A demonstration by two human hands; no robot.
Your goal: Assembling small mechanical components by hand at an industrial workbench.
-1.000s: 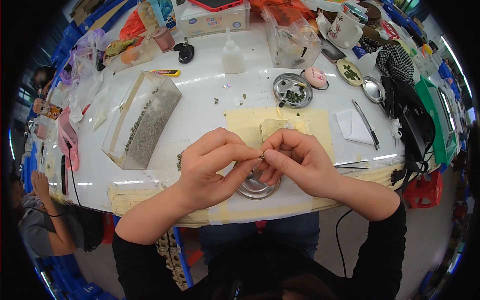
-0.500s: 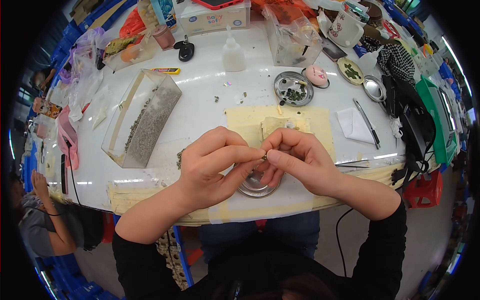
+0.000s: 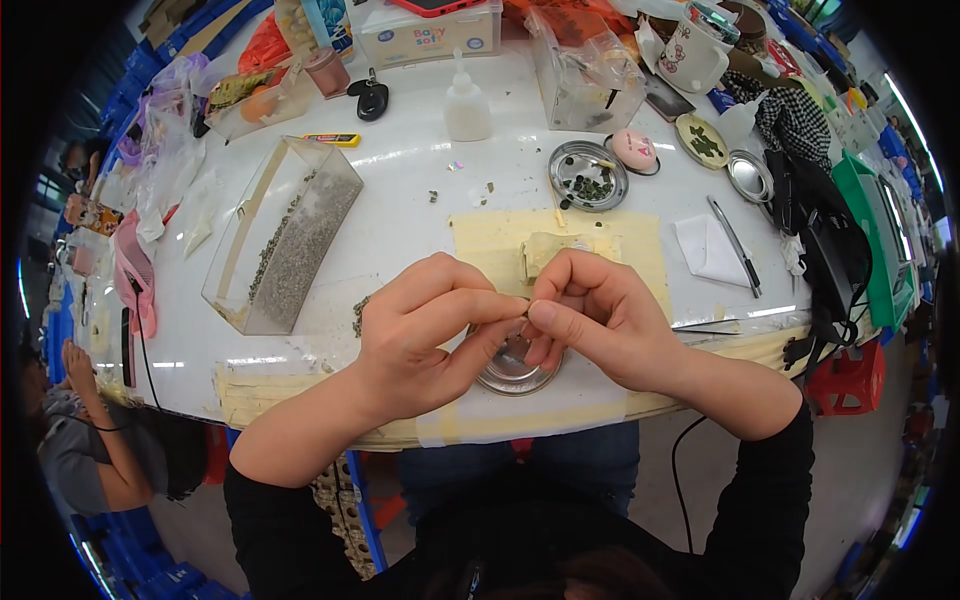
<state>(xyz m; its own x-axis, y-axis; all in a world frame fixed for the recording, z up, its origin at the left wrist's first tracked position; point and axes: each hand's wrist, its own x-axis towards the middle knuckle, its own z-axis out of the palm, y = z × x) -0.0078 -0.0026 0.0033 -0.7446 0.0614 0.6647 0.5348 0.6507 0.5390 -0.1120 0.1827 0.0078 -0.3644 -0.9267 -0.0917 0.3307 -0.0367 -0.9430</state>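
Observation:
My left hand [image 3: 430, 325] and my right hand [image 3: 605, 320] meet fingertip to fingertip above the near edge of the table. Thumb and forefinger of each are pinched around one tiny dark piece [image 3: 527, 309], mostly hidden by the fingers, so its kind does not show. Below them a shiny round metal dish [image 3: 515, 378] is partly covered by my hands. Just beyond my right hand, a cream-coloured block [image 3: 545, 248] lies on a sheet of yellowish paper [image 3: 485, 236].
A clear bin [image 3: 290, 240] of small grey-green pieces lies at left. A metal dish [image 3: 588, 205] with dark green bits, a white squeeze bottle [image 3: 467, 110], a folded white paper [image 3: 705, 250] and a pen [image 3: 733, 240] lie farther off. Another person's arm [image 3: 100, 430] shows at far left.
My hands stay nearly in place, fingertips still together. The fingers of my right hand have shifted slightly around the tiny piece.

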